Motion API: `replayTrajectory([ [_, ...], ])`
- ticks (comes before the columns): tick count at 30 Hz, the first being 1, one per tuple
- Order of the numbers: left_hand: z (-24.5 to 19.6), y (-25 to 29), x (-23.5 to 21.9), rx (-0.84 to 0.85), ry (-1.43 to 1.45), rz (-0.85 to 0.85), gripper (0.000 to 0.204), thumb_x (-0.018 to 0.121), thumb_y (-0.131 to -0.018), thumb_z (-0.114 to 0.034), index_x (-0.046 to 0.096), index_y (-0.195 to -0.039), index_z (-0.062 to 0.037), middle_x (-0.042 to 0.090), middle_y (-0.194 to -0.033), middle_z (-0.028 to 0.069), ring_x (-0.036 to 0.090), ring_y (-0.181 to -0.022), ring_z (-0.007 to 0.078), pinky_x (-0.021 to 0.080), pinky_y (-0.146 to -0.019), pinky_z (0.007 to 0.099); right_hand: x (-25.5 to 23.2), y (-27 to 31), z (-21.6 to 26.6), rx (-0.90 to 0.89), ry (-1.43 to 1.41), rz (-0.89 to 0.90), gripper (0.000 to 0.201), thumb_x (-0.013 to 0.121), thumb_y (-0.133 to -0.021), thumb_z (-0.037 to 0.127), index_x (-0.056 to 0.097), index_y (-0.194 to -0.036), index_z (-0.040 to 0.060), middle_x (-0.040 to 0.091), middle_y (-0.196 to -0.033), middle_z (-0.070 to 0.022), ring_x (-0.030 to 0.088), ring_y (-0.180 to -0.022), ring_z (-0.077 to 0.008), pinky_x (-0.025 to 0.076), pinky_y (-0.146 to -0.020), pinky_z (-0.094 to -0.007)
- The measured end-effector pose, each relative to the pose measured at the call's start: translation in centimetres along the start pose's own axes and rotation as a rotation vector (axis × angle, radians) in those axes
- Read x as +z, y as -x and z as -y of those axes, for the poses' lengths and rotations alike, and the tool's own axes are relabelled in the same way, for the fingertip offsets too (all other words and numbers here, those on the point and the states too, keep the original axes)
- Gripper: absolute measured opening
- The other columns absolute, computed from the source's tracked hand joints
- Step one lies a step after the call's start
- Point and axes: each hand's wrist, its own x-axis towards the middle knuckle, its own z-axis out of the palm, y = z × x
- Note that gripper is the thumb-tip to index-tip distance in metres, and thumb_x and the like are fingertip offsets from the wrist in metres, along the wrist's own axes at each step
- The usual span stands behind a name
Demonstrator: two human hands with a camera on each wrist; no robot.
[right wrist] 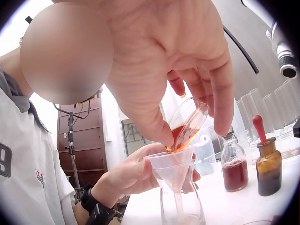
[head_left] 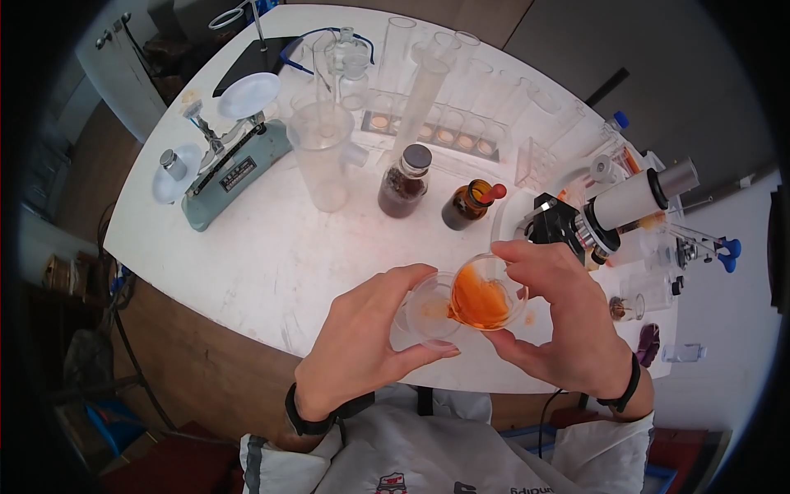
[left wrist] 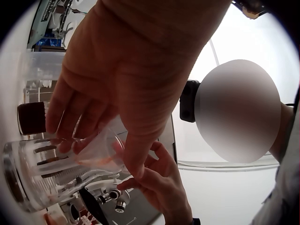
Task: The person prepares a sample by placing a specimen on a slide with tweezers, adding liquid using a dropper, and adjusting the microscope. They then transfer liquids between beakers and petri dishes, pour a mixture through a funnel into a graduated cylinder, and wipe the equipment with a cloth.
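Observation:
My right hand grips a shallow round glass dish by its rim. The dish is tilted to the left, and orange liquid gathers at its lower edge, right at the rim of a clear plastic funnel. My left hand holds that funnel, thumb and fingers around its rim. The funnel sits in the mouth of a clear glass flask, its stem reaching down inside. A little orange shows within the funnel in the left wrist view.
Behind the hands stand a dark-capped bottle and a brown dropper bottle. A microscope is close by on the right, and a balance stands on the left. Racked glass tubes and a tall plastic beaker stand farther back.

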Motion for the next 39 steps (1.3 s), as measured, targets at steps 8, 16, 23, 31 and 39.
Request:
replayTrajectory([
  [8,0.3,0.0,0.1,0.022,0.0,0.0,0.074,0.092,-0.076,-0.033,0.056,-0.133,-0.0018,0.069,-0.117,0.0205,0.069,-0.104,0.0393,0.057,-0.087,0.0414,0.4,-1.0,0.7,-0.177,0.217,-0.037,0.054,0.078,-0.068,0.003,0.06,-0.119,0.0015,0.063,-0.128,-0.0203,0.066,-0.102,-0.0343,0.06,-0.064,-0.0356],
  [16,0.3,0.1,0.1,0.018,-0.006,0.002,0.074,0.091,-0.077,-0.033,0.054,-0.133,-0.0023,0.068,-0.117,0.02,0.069,-0.101,0.0385,0.056,-0.086,0.0411,0.7,-1.0,1.1,-0.335,0.328,-0.089,0.041,0.075,-0.074,0.006,0.065,-0.113,-0.0011,0.064,-0.127,-0.0241,0.067,-0.098,-0.0342,0.061,-0.07,-0.037],
  [23,0.2,0.3,0.1,-0.015,-0.011,0.001,0.071,0.092,-0.075,-0.027,0.057,-0.132,-0.0021,0.068,-0.122,0.0172,0.069,-0.107,0.0368,0.056,-0.091,0.0397,0.9,-1.3,1.1,-0.466,0.397,-0.055,0.028,0.072,-0.083,0.006,0.063,-0.108,0.0,0.067,-0.125,-0.0248,0.067,-0.098,-0.0343,0.061,-0.075,-0.0396],
  [31,0.5,0.6,0.3,-0.01,-0.006,-0.007,0.073,0.091,-0.075,-0.024,0.054,-0.134,-0.0035,0.066,-0.126,0.017,0.068,-0.107,0.0376,0.056,-0.09,0.0408,1.6,-0.1,1.9,-0.578,0.588,-0.011,0.025,0.064,-0.094,0.017,0.054,-0.116,0.0109,0.069,-0.126,-0.0153,0.065,-0.11,-0.0294,0.058,-0.094,-0.0413],
  [39,0.5,0.5,0.3,0.007,-0.005,-0.01,0.072,0.091,-0.074,-0.023,0.055,-0.133,-0.0035,0.066,-0.124,0.0174,0.068,-0.105,0.038,0.056,-0.088,0.0413,1.5,-0.1,1.3,-0.631,0.669,-0.027,0.022,0.064,-0.095,0.022,0.049,-0.11,0.0176,0.069,-0.127,-0.0077,0.063,-0.112,-0.026,0.058,-0.095,-0.0391],
])
